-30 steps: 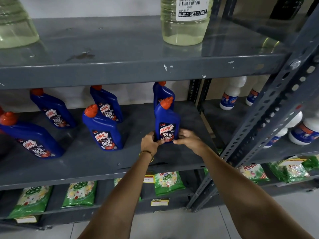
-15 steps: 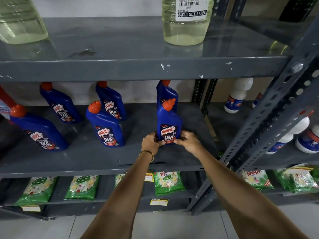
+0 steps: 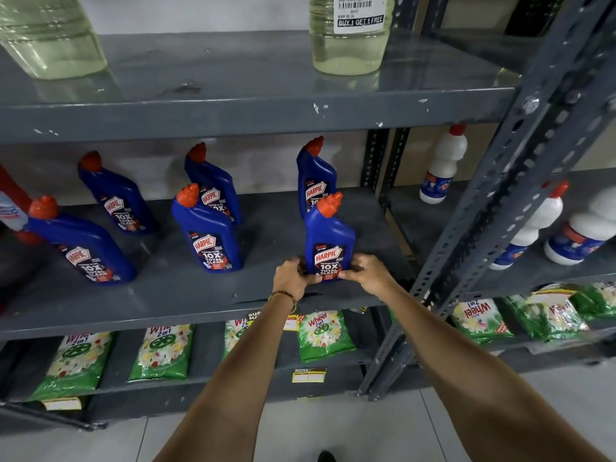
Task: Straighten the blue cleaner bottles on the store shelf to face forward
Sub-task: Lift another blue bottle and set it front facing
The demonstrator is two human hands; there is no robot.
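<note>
Several blue cleaner bottles with orange caps stand on the grey middle shelf (image 3: pixel 186 295). The front right bottle (image 3: pixel 329 235) stands upright with its label facing me. My left hand (image 3: pixel 293 276) grips its base from the left and my right hand (image 3: pixel 366 273) grips it from the right. A second bottle (image 3: pixel 315 176) stands right behind it. Further left are a front bottle (image 3: pixel 208 231), one behind it (image 3: pixel 213 185), a back bottle (image 3: pixel 116 195) and a far-left bottle (image 3: pixel 81 245), all turned slightly.
A slotted grey upright (image 3: pixel 493 208) stands just right of my hands. White bottles (image 3: pixel 443 165) fill the neighbouring shelf. Clear jugs of yellowish liquid (image 3: pixel 346 38) sit on the shelf above. Green detergent packs (image 3: pixel 323 331) lie on the shelf below.
Both hands stay on the front right bottle's base, and its label has turned a little more toward me. The camera has shifted slightly right and down.
</note>
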